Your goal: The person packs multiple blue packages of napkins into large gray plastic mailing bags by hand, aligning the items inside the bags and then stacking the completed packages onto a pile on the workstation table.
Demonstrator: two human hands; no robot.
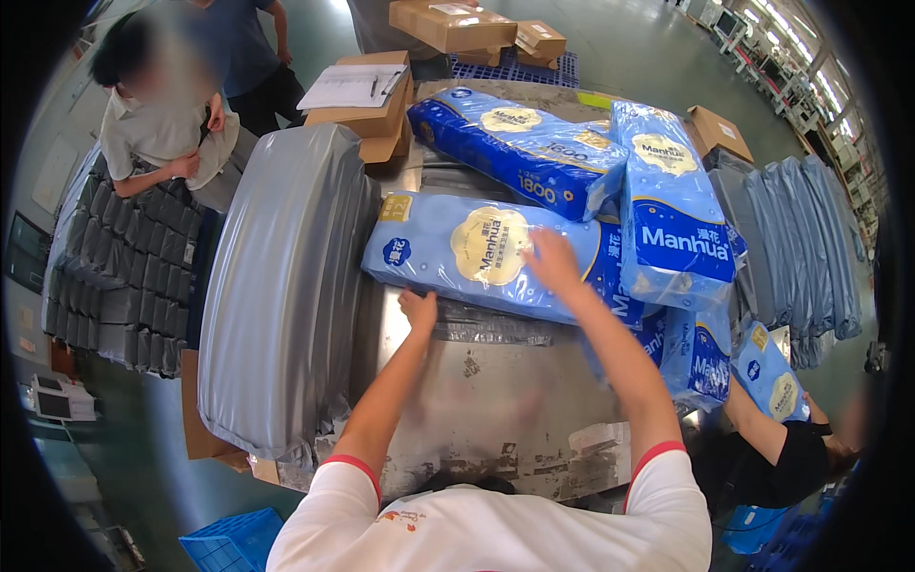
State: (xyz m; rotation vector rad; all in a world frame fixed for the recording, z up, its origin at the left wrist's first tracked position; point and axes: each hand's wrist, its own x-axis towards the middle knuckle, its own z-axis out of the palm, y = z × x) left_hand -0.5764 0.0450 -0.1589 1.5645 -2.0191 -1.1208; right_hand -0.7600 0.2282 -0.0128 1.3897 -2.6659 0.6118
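A long light-blue plastic-wrapped toilet paper pack [438,238] with a cream label lies across the metal table [496,391] in front of me. My left hand [417,310] touches its near edge toward the left end, thumb and fingers apart, the fingertips partly hidden at the edge. Over the pack's top, right of the label, is my right hand [551,259], slightly blurred, with fingers spread. Another blue pack [524,143] lies behind it. A third blue pack [675,205] rests on top of others at the right.
A tall grey-wrapped bundle [276,286] stands at the table's left. More grey bundles [801,248] are at the right. Cartons [448,24] and a clipboard [353,86] are at the back. People stand far left; at lower right a person's arm [758,424] reaches near another pack.
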